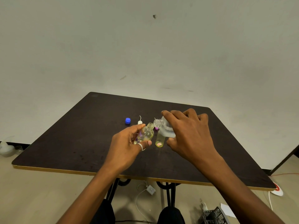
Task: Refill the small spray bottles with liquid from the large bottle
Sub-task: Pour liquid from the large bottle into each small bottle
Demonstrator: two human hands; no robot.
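Two bare forearms are reaching in from the bottom edge over a dark brown square tabletop with a yellow edge band (68, 169), which is standing on black metal legs (169, 194) on a beige floor (32, 196). Behind the table a plain off-white wall (145, 46) is filling the upper half of the view. A white cable with a plug block (150, 189) is lying on the floor under the table.

The left hand (127, 147), wearing a silver ring (140, 147), is curling its fingers (140, 126) around a small clear round spray bottle holding yellowish liquid (146, 133), tilting its open neck up and to the right. The right hand (189, 131) is gripping from above a large translucent clear plastic bottle (166, 130), tipping it so that its open threaded mouth is touching, or sitting just beside, the small bottle's neck; whether liquid is flowing cannot be told.

Between the two hands, just below the large bottle, a slim clear tube-shaped bottle with yellow liquid and a pink piece at its base (160, 140) is standing on the table. Beyond the left fingertips a white spray cap with its thin dip tube (140, 121) is resting on the surface, and a blue plastic screw cap (127, 120) is lying just left of it. A small pink item (156, 128) is showing under the bottle necks, too hidden to identify.
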